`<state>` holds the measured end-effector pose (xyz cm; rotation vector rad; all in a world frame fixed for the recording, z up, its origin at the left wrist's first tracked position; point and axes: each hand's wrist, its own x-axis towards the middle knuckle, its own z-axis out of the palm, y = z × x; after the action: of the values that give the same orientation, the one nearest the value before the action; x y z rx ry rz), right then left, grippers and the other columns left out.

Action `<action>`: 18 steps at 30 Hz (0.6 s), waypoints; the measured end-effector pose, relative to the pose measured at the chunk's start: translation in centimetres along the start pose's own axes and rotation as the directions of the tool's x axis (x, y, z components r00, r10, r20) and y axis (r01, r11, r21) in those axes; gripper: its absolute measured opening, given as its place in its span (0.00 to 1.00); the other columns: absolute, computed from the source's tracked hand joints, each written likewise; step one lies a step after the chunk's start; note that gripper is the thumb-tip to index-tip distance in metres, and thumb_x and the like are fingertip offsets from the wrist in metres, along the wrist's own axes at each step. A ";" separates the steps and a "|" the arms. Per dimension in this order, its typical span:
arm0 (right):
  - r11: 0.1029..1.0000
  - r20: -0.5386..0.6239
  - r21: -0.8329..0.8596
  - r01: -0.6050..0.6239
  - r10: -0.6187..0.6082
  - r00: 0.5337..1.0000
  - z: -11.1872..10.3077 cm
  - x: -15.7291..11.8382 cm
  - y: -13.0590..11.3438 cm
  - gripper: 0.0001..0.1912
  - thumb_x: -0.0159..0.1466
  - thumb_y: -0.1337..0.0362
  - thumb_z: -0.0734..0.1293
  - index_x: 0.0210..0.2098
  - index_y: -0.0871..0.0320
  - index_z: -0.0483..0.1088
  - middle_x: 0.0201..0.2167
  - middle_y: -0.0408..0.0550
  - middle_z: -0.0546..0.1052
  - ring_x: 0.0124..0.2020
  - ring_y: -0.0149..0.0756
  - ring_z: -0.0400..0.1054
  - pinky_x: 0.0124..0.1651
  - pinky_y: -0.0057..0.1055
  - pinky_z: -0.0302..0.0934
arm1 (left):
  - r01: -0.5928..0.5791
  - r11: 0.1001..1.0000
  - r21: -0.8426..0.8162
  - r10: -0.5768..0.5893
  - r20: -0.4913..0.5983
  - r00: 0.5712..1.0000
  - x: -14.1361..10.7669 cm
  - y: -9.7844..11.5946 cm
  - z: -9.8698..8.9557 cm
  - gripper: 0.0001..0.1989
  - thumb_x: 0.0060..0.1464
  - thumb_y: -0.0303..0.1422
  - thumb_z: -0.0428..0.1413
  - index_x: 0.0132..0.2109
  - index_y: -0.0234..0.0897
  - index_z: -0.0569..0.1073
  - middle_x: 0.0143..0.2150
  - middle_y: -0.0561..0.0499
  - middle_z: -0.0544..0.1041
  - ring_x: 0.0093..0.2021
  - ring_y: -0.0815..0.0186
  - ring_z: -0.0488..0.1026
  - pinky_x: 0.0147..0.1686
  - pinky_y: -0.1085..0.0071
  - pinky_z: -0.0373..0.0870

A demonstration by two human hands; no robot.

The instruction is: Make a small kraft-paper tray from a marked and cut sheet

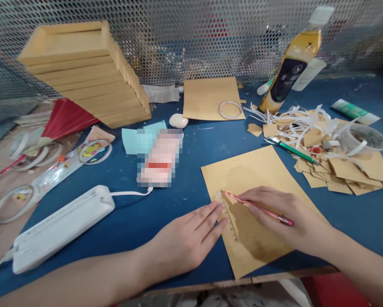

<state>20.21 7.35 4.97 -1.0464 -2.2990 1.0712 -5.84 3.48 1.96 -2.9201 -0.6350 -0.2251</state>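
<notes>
A sheet of brown paper lies at a slant near the table's front edge. On its left part rests a clear ruler. My left hand lies over the ruler's left side, its fingers stretched out and pressing on it. A pink pencil is pinched in my right hand, above the same sheet. The pencil's tip touches the paper beside the upper end of the ruler.
Behind stand a tall stack of brown paper pieces and a bottle. Paper scraps and a green pen are at right. A phone, a white power strip and tape rolls lie left.
</notes>
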 end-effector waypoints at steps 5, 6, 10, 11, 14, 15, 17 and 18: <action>1.000 0.000 0.013 0.007 -0.007 1.000 0.0 0.0 0.0 0.15 0.68 0.67 0.60 0.53 0.55 0.69 0.47 0.51 0.76 0.49 0.37 0.70 0.49 0.33 0.67 | 0.000 1.000 -0.005 0.000 0.030 1.000 -0.2 0.0 0.2 0.18 0.63 0.26 0.48 0.59 0.23 0.66 0.61 0.34 0.66 0.63 0.52 0.62 0.60 0.60 0.63; 1.000 -0.001 0.014 0.004 -0.004 1.000 0.0 0.0 0.0 0.15 0.68 0.68 0.60 0.52 0.56 0.70 0.47 0.51 0.76 0.48 0.37 0.71 0.49 0.33 0.67 | 0.004 1.000 -0.004 -0.003 0.032 0.999 -0.2 0.0 0.2 0.19 0.64 0.26 0.48 0.59 0.24 0.66 0.61 0.34 0.66 0.63 0.52 0.62 0.60 0.60 0.62; 1.000 0.001 0.012 -0.009 0.009 1.000 -0.1 -0.1 -0.3 0.15 0.67 0.69 0.60 0.52 0.56 0.70 0.47 0.52 0.77 0.47 0.38 0.72 0.48 0.33 0.68 | 0.015 1.000 -0.008 -0.014 0.045 0.999 -0.3 0.2 0.4 0.19 0.64 0.26 0.47 0.60 0.24 0.65 0.62 0.35 0.65 0.64 0.52 0.60 0.61 0.60 0.61; 1.000 0.000 0.012 -0.012 0.012 1.000 -0.1 -0.1 -0.3 0.16 0.67 0.69 0.60 0.52 0.55 0.70 0.47 0.52 0.77 0.47 0.38 0.72 0.48 0.33 0.68 | 0.015 1.000 -0.009 -0.014 0.041 0.999 -0.3 0.2 0.4 0.19 0.64 0.25 0.47 0.60 0.24 0.65 0.62 0.35 0.65 0.64 0.52 0.61 0.61 0.60 0.61; 1.000 -0.009 0.017 -0.012 0.012 1.000 -0.1 -0.1 -0.4 0.16 0.68 0.68 0.59 0.53 0.54 0.70 0.46 0.51 0.77 0.47 0.38 0.72 0.48 0.33 0.68 | 0.018 1.000 -0.010 -0.018 0.027 0.999 -0.4 0.3 0.5 0.19 0.64 0.25 0.46 0.59 0.24 0.66 0.61 0.35 0.66 0.63 0.52 0.61 0.60 0.61 0.62; 1.000 -0.014 0.017 -0.012 0.012 1.000 -0.1 0.0 -0.4 0.16 0.68 0.68 0.59 0.53 0.54 0.70 0.46 0.51 0.77 0.47 0.38 0.72 0.48 0.33 0.68 | 0.018 1.000 -0.010 -0.018 0.024 1.000 -0.4 0.3 0.5 0.18 0.64 0.25 0.46 0.59 0.24 0.66 0.61 0.35 0.66 0.63 0.52 0.61 0.60 0.61 0.62; 1.000 -0.018 0.017 -0.008 0.009 1.000 -0.1 0.0 -0.4 0.16 0.68 0.68 0.59 0.53 0.54 0.70 0.45 0.51 0.77 0.47 0.38 0.72 0.47 0.33 0.68 | 0.019 1.000 -0.013 -0.019 0.026 0.999 -0.3 0.3 0.5 0.18 0.64 0.25 0.45 0.59 0.24 0.66 0.61 0.35 0.66 0.63 0.52 0.61 0.60 0.61 0.62; 1.000 -0.018 0.016 -0.006 0.006 1.000 0.0 0.0 -0.4 0.16 0.68 0.68 0.59 0.53 0.54 0.70 0.45 0.51 0.77 0.46 0.38 0.72 0.47 0.33 0.68 | 0.019 1.000 -0.013 -0.019 0.030 0.999 -0.3 0.2 0.5 0.18 0.64 0.25 0.45 0.59 0.24 0.66 0.61 0.35 0.66 0.63 0.52 0.61 0.60 0.61 0.62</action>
<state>20.03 7.20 5.31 -1.0533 -2.2711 1.0763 -5.95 3.22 1.40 -2.9364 -0.6681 -0.1892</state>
